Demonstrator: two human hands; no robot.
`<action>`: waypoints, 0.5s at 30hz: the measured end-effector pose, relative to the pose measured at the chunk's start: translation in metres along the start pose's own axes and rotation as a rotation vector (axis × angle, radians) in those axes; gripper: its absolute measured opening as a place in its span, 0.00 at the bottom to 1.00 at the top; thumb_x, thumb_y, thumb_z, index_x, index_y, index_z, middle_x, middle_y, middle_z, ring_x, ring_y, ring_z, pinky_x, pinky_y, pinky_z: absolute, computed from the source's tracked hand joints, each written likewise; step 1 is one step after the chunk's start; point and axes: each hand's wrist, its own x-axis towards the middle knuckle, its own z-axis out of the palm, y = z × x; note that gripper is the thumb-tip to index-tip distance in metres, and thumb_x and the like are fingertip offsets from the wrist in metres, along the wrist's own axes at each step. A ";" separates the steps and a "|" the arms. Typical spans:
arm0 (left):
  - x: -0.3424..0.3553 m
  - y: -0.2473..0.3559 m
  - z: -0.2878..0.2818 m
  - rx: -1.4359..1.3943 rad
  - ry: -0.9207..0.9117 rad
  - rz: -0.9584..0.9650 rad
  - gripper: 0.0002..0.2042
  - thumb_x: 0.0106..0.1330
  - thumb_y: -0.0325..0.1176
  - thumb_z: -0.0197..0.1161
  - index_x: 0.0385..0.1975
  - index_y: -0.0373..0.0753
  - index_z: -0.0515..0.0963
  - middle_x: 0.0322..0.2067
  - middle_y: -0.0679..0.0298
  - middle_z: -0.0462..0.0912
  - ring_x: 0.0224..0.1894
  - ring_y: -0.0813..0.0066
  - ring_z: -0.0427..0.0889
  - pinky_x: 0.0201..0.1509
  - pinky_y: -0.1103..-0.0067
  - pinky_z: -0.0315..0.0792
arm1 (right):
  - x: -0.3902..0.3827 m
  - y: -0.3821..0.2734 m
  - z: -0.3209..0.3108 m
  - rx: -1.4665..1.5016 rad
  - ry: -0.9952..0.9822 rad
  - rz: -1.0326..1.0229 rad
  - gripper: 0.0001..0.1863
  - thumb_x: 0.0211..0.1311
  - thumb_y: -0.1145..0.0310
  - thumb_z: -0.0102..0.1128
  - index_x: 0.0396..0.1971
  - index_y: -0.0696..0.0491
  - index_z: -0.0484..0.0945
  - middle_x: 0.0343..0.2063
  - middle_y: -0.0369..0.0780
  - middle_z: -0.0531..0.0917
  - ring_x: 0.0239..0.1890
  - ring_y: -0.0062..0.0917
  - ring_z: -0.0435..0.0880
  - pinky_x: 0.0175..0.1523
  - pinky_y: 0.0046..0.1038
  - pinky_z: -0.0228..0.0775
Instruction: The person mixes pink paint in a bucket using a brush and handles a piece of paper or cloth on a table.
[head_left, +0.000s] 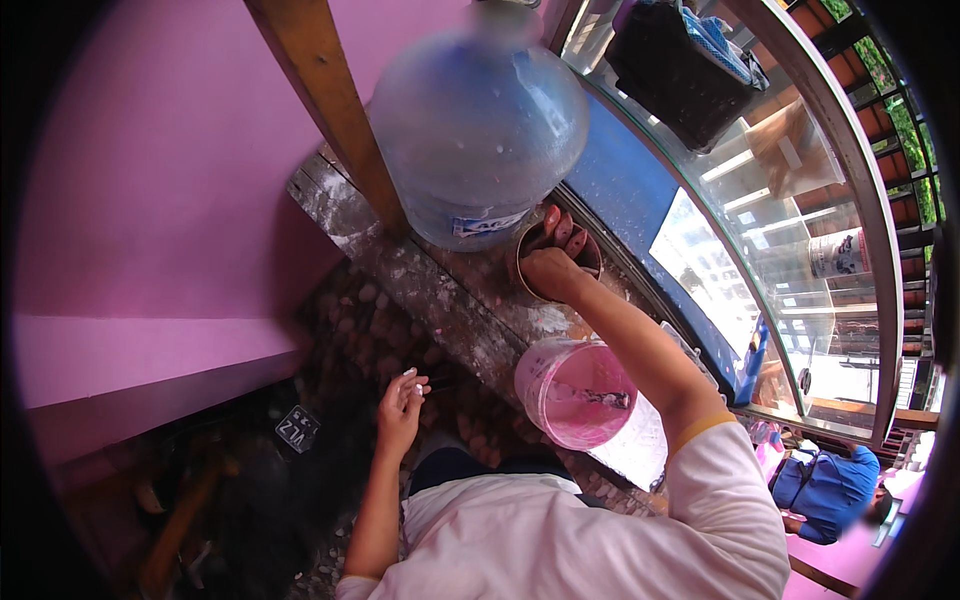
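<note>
My right hand (552, 268) reaches into a round, open-topped container (522, 282) on a worn wooden bench (460, 315). Its fingers look curled; reddish finger-like shapes show at the far rim, and what the hand grips is hidden. Below my right forearm, a pink-smeared bucket (545, 400) holds pink paint, with a paint-covered tool (603, 398) lying across its inside. My left hand (402, 400) hangs to the left of the bench, fingers bent together and white at the tips. Something thin and dark shows beside these fingertips, too unclear to name.
A large clear water jug (480, 140) stands behind the container, beside a slanting wooden post (335, 110). Along the right runs a glass-fronted cabinet (800, 250). A pink wall (170, 180) rises at left, above a dark vehicle's plate (297, 429). A person in blue (828, 492) is at lower right.
</note>
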 end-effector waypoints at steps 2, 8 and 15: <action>0.004 -0.003 -0.007 0.005 -0.010 0.001 0.17 0.77 0.32 0.55 0.61 0.33 0.70 0.49 0.56 0.83 0.48 0.71 0.84 0.49 0.79 0.76 | 0.001 -0.001 -0.004 0.011 0.030 0.022 0.07 0.53 0.73 0.57 0.23 0.54 0.86 0.27 0.46 0.88 0.32 0.37 0.89 0.37 0.36 0.80; 0.018 -0.001 -0.026 0.003 -0.069 -0.005 0.16 0.77 0.33 0.56 0.60 0.34 0.71 0.49 0.56 0.83 0.48 0.72 0.84 0.49 0.79 0.76 | 0.003 0.002 0.011 0.027 0.009 0.074 0.08 0.53 0.72 0.58 0.24 0.53 0.86 0.26 0.46 0.88 0.30 0.37 0.89 0.35 0.35 0.80; 0.021 -0.004 -0.025 0.000 -0.049 0.018 0.16 0.77 0.33 0.56 0.60 0.35 0.71 0.49 0.57 0.83 0.48 0.72 0.84 0.50 0.78 0.76 | 0.000 0.005 0.010 0.109 -0.052 0.004 0.09 0.55 0.70 0.57 0.24 0.55 0.86 0.26 0.49 0.87 0.30 0.41 0.89 0.37 0.39 0.80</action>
